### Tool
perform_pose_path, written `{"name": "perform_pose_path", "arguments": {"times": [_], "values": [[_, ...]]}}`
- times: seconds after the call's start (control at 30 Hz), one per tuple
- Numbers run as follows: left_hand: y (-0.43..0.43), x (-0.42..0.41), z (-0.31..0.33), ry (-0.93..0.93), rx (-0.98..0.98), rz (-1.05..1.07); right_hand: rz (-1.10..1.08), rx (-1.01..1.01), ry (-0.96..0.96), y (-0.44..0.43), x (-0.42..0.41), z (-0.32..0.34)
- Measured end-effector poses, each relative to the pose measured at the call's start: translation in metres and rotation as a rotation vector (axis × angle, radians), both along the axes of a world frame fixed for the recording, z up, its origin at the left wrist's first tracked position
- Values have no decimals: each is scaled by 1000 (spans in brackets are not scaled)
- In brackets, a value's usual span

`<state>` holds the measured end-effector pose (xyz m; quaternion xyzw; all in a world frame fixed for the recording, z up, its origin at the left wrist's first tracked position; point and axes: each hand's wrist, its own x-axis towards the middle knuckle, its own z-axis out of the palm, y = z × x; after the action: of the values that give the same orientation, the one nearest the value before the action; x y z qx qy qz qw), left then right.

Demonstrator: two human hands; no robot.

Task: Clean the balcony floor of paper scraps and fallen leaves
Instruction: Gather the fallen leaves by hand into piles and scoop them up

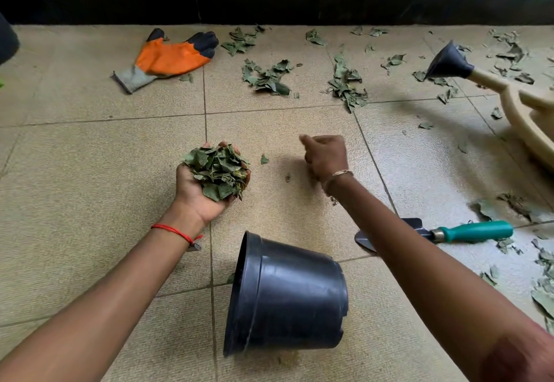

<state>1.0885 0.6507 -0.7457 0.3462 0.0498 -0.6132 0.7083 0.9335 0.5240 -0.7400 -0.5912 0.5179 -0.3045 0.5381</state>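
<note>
Now left hand cups leaves; right hand curled, blurred, contents unclear

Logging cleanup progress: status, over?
Left hand cups leaf pile. Right hand curled, blurred, contents unclear. Loose leaves scattered ahead. Black pot lies tipped nearby.

Soft, even daylight fills the balcony, a pale sheen on the floor tiles at right, the right hand motion-blurred, far lines bowed.
</note>
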Motion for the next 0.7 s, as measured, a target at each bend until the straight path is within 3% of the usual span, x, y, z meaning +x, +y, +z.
{"name": "perform_pose_path", "arguments": {"times": [0.07, 0.1, 0.2, 0.3, 0.4, 0.57, 0.7], "values": [[-1, 0, 1, 9, 5, 11, -102, 513, -503, -7, -12, 6], [-2, 1, 1, 14, 6, 12, -118, 670, -678, -10, -21, 7], [-4, -1, 0, 20, 9, 5, -87, 812, -957, -13, -44, 6], [-6, -5, 0, 42, -4, 2, -7, 822, -1086, -7, -60, 1], [-7, -6, 0, 65, -22, -1, -16, 816, -981, -3, -62, 4], [-7, -7, -2, 68, -23, -12, 14, 738, -579, 8, -48, 15], [-6, -7, -1, 67, -21, -2, 85, 181, 21, 21, -37, 6]]}}
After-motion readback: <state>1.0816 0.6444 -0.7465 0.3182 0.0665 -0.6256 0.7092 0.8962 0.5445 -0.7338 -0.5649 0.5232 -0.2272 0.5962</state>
